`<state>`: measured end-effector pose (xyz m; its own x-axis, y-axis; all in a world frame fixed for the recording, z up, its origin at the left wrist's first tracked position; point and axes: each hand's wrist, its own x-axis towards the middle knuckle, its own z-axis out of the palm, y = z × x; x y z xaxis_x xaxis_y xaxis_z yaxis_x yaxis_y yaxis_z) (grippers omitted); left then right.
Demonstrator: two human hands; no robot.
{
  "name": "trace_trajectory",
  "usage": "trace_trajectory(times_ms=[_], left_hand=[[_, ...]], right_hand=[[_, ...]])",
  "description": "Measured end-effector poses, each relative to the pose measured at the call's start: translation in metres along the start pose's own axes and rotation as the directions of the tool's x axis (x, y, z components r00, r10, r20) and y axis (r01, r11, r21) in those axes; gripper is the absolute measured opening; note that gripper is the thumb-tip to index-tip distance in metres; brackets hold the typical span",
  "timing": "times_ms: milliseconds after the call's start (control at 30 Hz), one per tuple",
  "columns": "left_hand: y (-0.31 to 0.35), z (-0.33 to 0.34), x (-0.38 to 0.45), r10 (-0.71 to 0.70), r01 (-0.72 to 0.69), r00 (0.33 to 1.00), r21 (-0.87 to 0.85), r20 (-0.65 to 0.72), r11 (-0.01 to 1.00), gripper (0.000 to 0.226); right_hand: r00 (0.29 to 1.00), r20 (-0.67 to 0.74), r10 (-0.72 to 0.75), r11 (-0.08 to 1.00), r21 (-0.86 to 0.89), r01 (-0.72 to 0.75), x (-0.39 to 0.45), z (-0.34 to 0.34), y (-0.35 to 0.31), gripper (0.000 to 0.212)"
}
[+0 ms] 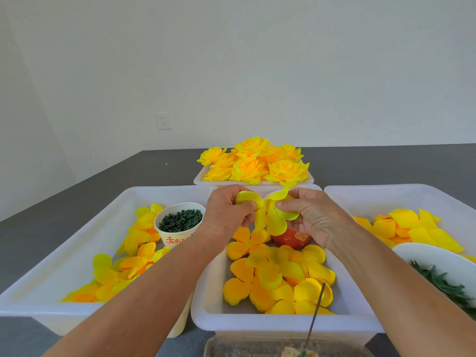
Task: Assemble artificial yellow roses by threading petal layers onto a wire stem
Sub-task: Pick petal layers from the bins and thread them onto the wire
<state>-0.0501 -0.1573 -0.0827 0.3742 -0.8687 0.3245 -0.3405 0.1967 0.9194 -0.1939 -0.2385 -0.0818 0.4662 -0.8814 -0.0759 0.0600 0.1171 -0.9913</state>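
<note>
Petal layer (273, 217), pale yellow, thin fabric-like with rounded lobes, is held in the air above the far end of the middle tray (206, 302), both hands on it. Left hand (226, 215) pinches one curled lobe at its upper left; right hand (315, 215) pinches the lobes on the right side, fingers curled round the fabric. Wire stem (315, 310) stands apart from it, a thin dark rod rising from a block near the desk's near edge, tip over the tray's near rim; not yet threaded. Risks, as I judge: lobes are floppy and could fold over the centre hole, so the wire misses or tears the fabric; pulling the lobes apart too hard may rip the layer; reaching down could knock the slender stem over. Loose petal layers (278, 279) in the middle tray are deeper orange-yellow, flat, clover-shaped. Left tray (77, 228) holds more petals and a paper cup (180, 228) of small dark green pieces. Red cup (292, 239) sits behind the held layer. Finished roses (255, 163) pile in a far tray, full and ruffled. Trays are smooth white plastic; desk (103, 181) is matte dark grey.
</note>
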Motion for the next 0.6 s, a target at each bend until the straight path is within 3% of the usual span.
trace_trajectory(times_ms=[300,467,600], left_hand=[[0.0063,0.0016,-0.0048,0.07,-0.072,0.99,0.009,0.121,0.997,0.029],[0.0071,0.0029,-0.0055,0.085,-0.09,0.99,0.045,0.112,0.995,0.038],[0.0038,0.0051,-0.0049,0.078,-0.085,0.995,0.12,0.062,0.989,0.03]], right_hand=[[0.999,0.034,-0.01,1.0,-0.019,0.01,-0.0013,0.0013,0.0008,0.024],[0.999,0.049,-0.015,1.0,-0.026,0.017,-0.0025,0.0017,0.0005,0.018],[0.999,0.044,-0.026,0.999,-0.028,0.027,-0.0043,0.0023,-0.0007,0.015]])
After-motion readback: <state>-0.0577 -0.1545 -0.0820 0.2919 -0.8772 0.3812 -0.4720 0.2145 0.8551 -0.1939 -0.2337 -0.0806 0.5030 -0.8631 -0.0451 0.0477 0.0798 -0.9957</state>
